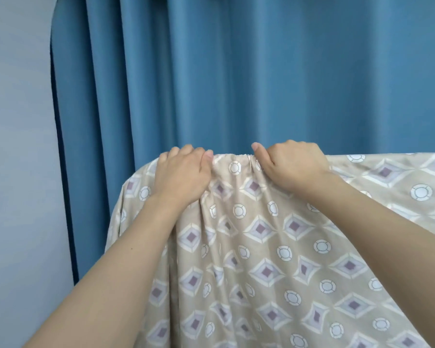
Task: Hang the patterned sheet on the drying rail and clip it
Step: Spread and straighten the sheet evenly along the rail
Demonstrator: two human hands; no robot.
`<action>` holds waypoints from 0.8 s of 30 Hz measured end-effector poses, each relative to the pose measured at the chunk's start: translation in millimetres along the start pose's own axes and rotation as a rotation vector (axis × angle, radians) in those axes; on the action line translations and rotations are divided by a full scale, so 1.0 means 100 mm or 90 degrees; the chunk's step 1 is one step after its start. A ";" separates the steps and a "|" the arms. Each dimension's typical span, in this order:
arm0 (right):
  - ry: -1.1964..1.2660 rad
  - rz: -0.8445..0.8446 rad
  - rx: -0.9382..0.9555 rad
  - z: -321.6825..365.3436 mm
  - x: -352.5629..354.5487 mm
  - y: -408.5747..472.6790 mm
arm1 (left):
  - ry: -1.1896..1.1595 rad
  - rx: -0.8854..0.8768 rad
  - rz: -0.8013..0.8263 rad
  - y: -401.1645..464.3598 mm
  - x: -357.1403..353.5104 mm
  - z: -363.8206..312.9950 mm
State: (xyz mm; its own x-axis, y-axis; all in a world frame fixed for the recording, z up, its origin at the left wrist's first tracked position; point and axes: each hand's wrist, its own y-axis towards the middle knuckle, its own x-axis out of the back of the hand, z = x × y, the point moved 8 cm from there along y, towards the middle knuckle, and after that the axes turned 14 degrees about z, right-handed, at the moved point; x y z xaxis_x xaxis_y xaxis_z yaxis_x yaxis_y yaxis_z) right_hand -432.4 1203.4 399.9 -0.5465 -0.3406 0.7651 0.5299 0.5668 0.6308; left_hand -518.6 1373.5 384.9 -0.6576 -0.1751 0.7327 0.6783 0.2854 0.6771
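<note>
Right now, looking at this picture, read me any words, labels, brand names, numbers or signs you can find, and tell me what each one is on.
None: no text can be read anywhere.
patterned sheet: only printed diamonds and rings, no letters or numbers; no tag shows.
blue curtain: plain.
wall: plain.
left hand and right hand: both grip the sheet's top edge; nothing written shows there.

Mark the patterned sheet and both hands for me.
patterned sheet (261, 259): head view, front drape below the top fold.
left hand (183, 177): head view, back of the hand.
right hand (296, 164): head view, back of the hand.
</note>
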 end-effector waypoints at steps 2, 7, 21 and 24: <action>-0.009 -0.001 -0.008 -0.05 0.00 -0.02 | -0.006 0.039 -0.001 -0.01 0.03 0.16; -0.019 0.019 -0.006 0.01 0.01 -0.01 | 0.037 0.107 -0.016 -0.01 0.08 0.15; 0.216 0.063 -0.011 -0.05 0.04 0.00 | 0.076 -0.049 -0.107 -0.06 0.15 -0.41; 0.169 0.055 -0.010 -0.07 0.04 -0.03 | 0.091 -0.132 -0.063 -0.10 0.01 -0.73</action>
State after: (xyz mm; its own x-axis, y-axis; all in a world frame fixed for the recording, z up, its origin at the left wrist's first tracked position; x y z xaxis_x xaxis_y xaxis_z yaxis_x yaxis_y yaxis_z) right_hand -431.9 1195.4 402.4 -0.3115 -0.4774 0.8216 0.5783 0.5908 0.5626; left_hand -502.7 1301.9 383.7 -0.6812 -0.3280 0.6545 0.6751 0.0643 0.7349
